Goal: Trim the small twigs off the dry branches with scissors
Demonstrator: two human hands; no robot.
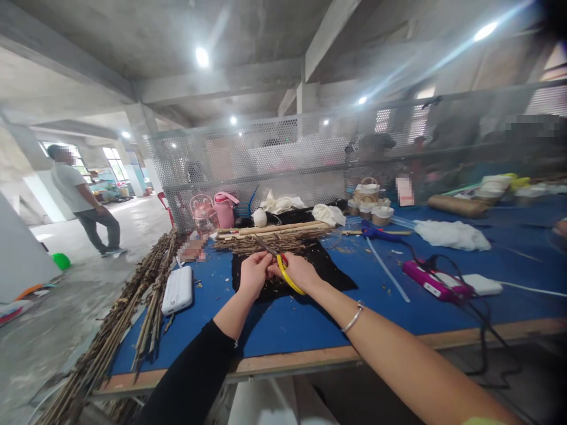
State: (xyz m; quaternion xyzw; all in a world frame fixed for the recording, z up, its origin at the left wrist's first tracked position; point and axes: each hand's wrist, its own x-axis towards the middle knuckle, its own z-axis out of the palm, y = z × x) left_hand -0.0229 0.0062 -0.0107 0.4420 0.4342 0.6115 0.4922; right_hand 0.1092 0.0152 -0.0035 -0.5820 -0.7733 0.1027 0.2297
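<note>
My right hand (302,273) is closed around a pair of yellow-handled scissors (290,280), whose dark blades point away from me and to the left. Close beside it, my left hand (253,275) is closed with its fingertips pinched near the blades. What it pinches is too small to make out. Both hands are over a black cloth (332,274) scattered with bits of dry plant. Just beyond them, a pile of dry brown twigs (290,241) lies along the cloth's far edge.
Long bundles of dry stalks (128,295) hang over the blue table's (274,336) left edge, near a white power bank (178,290). To the right are a blue glue gun (385,234), a purple power strip (436,281) and cables. A person (88,198) stands far left.
</note>
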